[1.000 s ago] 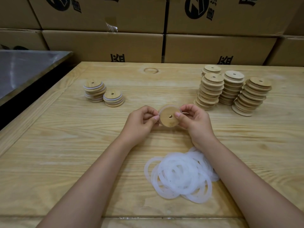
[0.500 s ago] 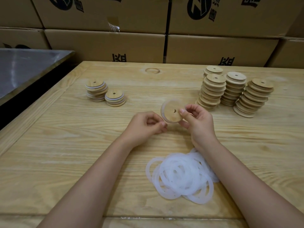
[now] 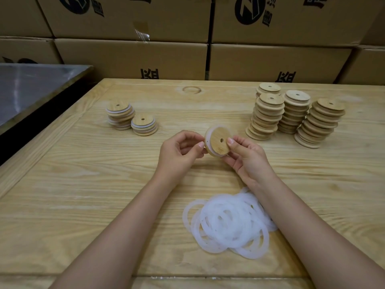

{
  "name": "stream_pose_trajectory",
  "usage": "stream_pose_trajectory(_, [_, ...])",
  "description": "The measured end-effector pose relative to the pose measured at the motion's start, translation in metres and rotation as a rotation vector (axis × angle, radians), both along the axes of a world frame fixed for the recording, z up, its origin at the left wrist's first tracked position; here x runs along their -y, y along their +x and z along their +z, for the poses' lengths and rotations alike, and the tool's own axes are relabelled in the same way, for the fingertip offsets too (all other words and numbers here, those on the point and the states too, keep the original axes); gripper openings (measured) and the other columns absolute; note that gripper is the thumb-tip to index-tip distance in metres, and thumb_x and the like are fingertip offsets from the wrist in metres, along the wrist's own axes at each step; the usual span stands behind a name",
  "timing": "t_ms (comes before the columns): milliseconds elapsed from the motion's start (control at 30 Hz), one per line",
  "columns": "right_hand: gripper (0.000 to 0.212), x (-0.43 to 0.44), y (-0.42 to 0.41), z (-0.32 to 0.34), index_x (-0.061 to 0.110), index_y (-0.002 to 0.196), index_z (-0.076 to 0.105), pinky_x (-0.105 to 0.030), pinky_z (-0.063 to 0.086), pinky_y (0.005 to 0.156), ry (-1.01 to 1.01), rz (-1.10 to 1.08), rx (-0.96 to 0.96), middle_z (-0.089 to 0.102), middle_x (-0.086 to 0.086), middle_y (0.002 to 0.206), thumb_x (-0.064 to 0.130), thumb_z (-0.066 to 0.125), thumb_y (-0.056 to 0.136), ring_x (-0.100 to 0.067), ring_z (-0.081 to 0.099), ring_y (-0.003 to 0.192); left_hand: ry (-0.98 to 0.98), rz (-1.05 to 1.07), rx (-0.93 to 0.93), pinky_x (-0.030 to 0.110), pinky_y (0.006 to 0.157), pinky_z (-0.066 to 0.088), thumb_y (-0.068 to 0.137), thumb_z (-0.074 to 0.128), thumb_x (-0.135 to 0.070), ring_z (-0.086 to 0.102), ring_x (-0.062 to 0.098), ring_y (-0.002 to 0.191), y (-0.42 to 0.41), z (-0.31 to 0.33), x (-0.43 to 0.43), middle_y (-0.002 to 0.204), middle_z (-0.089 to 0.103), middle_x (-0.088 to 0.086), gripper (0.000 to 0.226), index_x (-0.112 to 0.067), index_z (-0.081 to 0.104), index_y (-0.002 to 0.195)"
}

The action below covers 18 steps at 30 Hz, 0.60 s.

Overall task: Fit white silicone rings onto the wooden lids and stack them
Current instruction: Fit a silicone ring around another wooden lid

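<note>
The right hand's point(image 3: 248, 161) fingers point(image 3: 230, 141) pinch a wooden lid point(image 3: 217, 140), thumb pressed on its face just beside the small centre hole and the other fingers curled behind it. The lid is held on edge above the middle of the counter point(image 3: 83, 184), its face turned toward the camera. A white silicone ring point(image 3: 206, 136) shows as a pale band around its left rim.

The left hand point(image 3: 179, 155) is just to the left with its fingers curled, and its thumb tip meets the ring at the lid's left edge. Whether it actually has hold of the ring cannot be told.

On the near side, between the forearms, lies a loose pile of white rings point(image 3: 229, 222), overlapping flat on the wood. To the far left stand two short stacks of ringed lids point(image 3: 120, 116), touching each other. To the far right are four taller, leaning stacks of bare lids point(image 3: 320, 124).

Cardboard boxes point(image 3: 166, 57) with dark printing form a wall beyond the counter. A metal surface point(image 3: 31, 86) lies at the far left.
</note>
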State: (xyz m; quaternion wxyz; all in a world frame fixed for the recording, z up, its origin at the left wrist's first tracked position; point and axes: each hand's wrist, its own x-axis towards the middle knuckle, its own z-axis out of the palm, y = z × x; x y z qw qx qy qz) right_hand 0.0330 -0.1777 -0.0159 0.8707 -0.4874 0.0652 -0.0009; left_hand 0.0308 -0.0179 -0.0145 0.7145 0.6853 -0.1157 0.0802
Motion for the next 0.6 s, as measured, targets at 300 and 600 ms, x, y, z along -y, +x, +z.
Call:
stream_pose_trajectory(300, [0.013, -0.001, 0.002, -0.002, 0.008, 0.080, 0.055, -0.025, 0.058, 0.062, 0.024, -0.099, 0.044, 0.063, -0.010, 0.082, -0.002, 0.056, 0.088, -0.015, 0.066, 0.072, 0.116, 0.091, 0.141, 0.025, 0.077, 0.056, 0.086, 0.064, -0.001, 0.071, 0.006, 0.079, -0.003, -0.007, 0.008, 0.084, 0.072, -0.014, 0.030, -0.029, 0.069, 0.095])
stream_pose_trajectory(600, [0.013, -0.002, 0.002, -0.004, 0.008, 0.082, 0.055, -0.028, 0.059, 0.070, 0.077, -0.168, 0.087, 0.062, -0.010, 0.088, -0.003, 0.055, 0.090, -0.020, 0.064, 0.084, -0.133, 0.026, -0.063, 0.027, 0.076, 0.056, 0.086, 0.063, 0.000, 0.071, 0.019, 0.085, -0.004, -0.010, 0.019, 0.080, 0.074, 0.003, 0.016, -0.014, 0.070, 0.082])
